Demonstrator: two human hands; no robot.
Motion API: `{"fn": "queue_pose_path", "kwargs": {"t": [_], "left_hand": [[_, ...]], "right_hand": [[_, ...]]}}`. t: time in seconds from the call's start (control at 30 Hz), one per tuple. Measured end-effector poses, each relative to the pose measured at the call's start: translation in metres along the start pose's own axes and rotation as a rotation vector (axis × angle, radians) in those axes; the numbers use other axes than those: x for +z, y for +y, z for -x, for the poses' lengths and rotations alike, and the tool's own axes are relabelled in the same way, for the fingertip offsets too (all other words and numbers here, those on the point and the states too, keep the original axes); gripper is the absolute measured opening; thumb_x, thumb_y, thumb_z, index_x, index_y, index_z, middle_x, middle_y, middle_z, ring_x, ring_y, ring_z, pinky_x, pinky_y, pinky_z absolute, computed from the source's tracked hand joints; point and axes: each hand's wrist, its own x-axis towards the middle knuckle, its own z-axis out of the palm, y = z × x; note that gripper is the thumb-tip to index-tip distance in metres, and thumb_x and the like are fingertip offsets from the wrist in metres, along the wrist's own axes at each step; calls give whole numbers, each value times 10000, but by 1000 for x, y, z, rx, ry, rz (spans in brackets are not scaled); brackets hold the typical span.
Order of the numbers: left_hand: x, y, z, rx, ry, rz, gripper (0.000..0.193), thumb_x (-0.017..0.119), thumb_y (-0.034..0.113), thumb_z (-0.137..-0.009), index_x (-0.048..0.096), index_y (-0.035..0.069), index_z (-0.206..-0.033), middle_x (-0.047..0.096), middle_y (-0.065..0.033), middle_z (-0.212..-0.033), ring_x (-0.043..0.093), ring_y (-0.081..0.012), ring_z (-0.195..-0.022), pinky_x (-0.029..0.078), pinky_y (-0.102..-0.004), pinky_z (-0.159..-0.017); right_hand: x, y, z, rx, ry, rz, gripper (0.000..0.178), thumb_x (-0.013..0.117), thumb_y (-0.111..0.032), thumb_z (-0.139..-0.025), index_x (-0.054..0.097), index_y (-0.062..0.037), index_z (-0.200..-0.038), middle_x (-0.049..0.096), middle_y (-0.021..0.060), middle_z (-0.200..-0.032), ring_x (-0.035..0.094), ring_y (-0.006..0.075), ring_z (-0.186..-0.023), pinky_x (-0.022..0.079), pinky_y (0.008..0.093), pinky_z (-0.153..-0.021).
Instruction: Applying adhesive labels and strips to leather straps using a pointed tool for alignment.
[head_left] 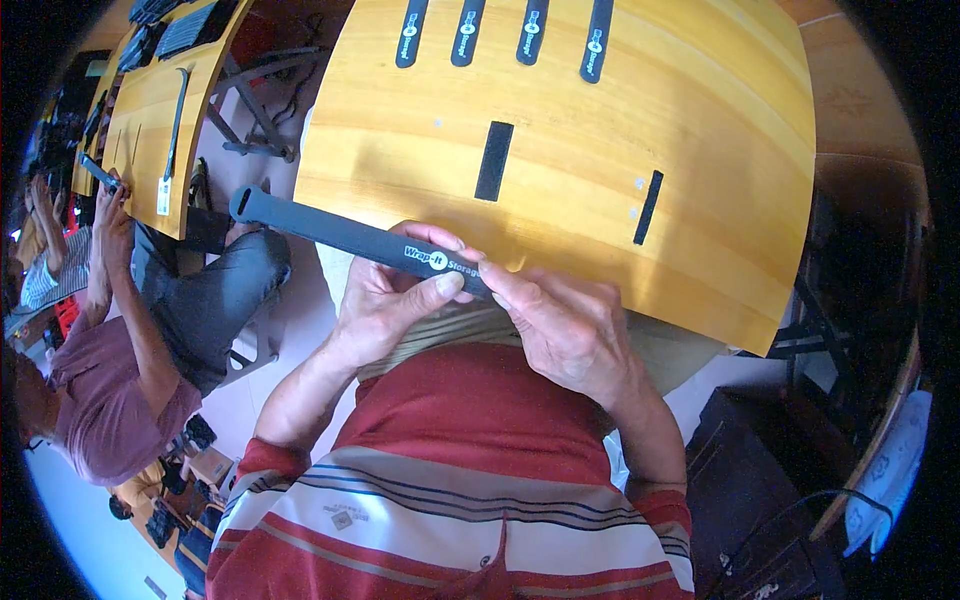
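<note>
A dark strap [330, 228] with white print stretches out to the left in front of me, a slot in its rounded far end. My left hand [385, 305] is closed on it, thumb on the printed face and fingers beneath. At the strap's right end, the fingertips of my right hand [560, 320] pinch it. Just beyond my hands, a short black strip [494, 162] lies on the wooden table [400, 130]. A narrower black strip [648, 208] lies to its right. Several similar straps [466, 35] are lined up along the far side.
Small pale bits [638, 183] lie near the narrower strip. To the left, a co-worker [120, 380] sits handling a strap at another wooden table [150, 110], which holds dark straps. A dark cabinet [760, 500] stands at the lower right, with a cable near it.
</note>
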Motion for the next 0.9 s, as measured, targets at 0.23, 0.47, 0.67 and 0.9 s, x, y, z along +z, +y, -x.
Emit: {"fn": "queue_pose_path", "kwargs": {"t": [0.23, 0.47, 0.67, 0.9], "left_hand": [[7, -9, 8, 20, 61, -51, 303, 720, 2, -892, 587, -5, -1165, 686, -107, -1091, 658, -153, -1017, 556, -295, -903], [-2, 6, 13, -94, -125, -331, 282, 736, 42, -889, 585, 9, -1124, 655, -53, -1012, 633, -118, -959, 536, -271, -843], [1, 23, 8, -52, -390, -666, 264, 748, 81, -887, 587, 48, -1094, 610, -38, -940, 612, -133, -886, 504, -286, -734], [1, 33, 9, -32, -533, -752, 249, 757, 105, -873, 589, 56, -1050, 556, -20, -760, 521, -126, -601, 397, -291, -511]], "right_hand": [[3, 0, 5, 33, -47, 55, 387, 724, 13, -801, 699, -98, -1171, 575, 64, -674, 612, 219, -551, 487, 367, -475], [-10, -3, 7, -19, -222, 152, 433, 688, -27, -755, 721, -156, -1167, 531, 30, -673, 577, 193, -564, 475, 358, -469], [-28, -6, 4, -172, -424, 287, 379, 688, -121, -771, 728, -189, -1142, 480, -3, -673, 551, 156, -580, 465, 331, -461], [-35, -14, 3, -233, -463, 221, 400, 679, -145, -753, 722, -203, -1147, 470, -11, -675, 532, 161, -576, 471, 337, -482]]}}
